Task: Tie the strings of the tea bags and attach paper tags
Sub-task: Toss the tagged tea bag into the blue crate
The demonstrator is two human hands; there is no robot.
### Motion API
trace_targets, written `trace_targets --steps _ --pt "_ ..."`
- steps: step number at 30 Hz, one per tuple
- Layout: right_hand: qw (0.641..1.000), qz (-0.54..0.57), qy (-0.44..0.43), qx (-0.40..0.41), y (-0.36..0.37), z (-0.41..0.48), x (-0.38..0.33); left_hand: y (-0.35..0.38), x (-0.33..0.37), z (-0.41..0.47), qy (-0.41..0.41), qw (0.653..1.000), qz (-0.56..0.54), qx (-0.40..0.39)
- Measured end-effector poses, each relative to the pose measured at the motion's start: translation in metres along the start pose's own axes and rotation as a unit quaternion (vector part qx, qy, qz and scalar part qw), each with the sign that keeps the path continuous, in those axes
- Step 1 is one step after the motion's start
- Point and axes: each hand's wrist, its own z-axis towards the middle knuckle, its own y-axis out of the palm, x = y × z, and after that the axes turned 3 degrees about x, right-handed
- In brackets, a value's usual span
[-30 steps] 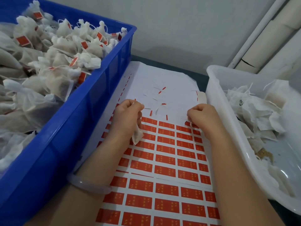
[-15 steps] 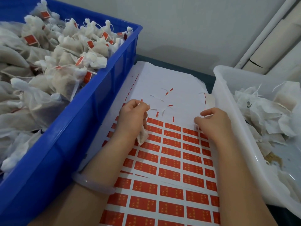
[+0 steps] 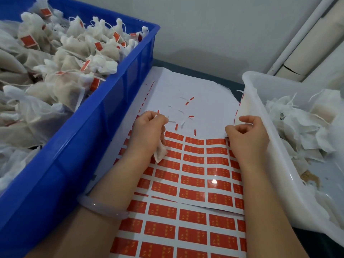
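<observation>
While the big blue crate (image 3: 104, 101) sits along the left edge of the desk, full of tied tea bags (image 3: 74, 53) with red tags, the white tub (image 3: 260, 112) sits at the right edge with plain bags (image 3: 297, 127) inside. Between them lies the sheet of red tags (image 3: 193, 164). The right hand (image 3: 247, 135) pinches the sheet's right edge. The left hand (image 3: 149, 131) curls round one small tea bag (image 3: 160, 152) over the sheet's left side.

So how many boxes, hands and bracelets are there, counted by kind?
Blue box: 1
White box: 1
Hands: 2, the left hand, which grips a tea bag, and the right hand
Bracelet: 1
Total: 5
</observation>
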Motion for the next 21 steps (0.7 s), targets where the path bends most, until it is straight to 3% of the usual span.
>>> trace_targets --steps 5,12,15,16,18,20,21 --pt "0.999 0.035 -0.008 0.009 0.001 -0.001 -0.001 0.000 0.001 0.000 -0.001 1.000 -0.001 -0.001" --pt "0.997 -0.032 -0.065 -0.006 0.000 -0.001 0.006 0.001 0.000 0.000 -0.002 1.000 -0.010 -0.005" --pt "0.998 -0.021 -0.063 0.012 0.002 -0.002 0.006 0.000 0.001 -0.004 0.075 0.997 0.031 -0.014" --pt "0.998 -0.019 -0.057 0.017 0.002 -0.003 0.006 0.000 0.001 -0.008 0.148 0.984 0.099 -0.030" --pt "0.998 -0.026 -0.055 0.022 0.002 -0.004 0.005 0.001 0.001 -0.015 0.276 0.914 0.281 -0.098" --pt "0.996 -0.050 -0.067 0.015 0.002 -0.006 0.003 0.003 -0.002 -0.017 0.311 0.843 0.404 -0.170" --pt "0.994 -0.070 -0.078 0.005 0.002 -0.007 0.000 0.004 -0.003 -0.016 0.308 0.825 0.437 -0.181"
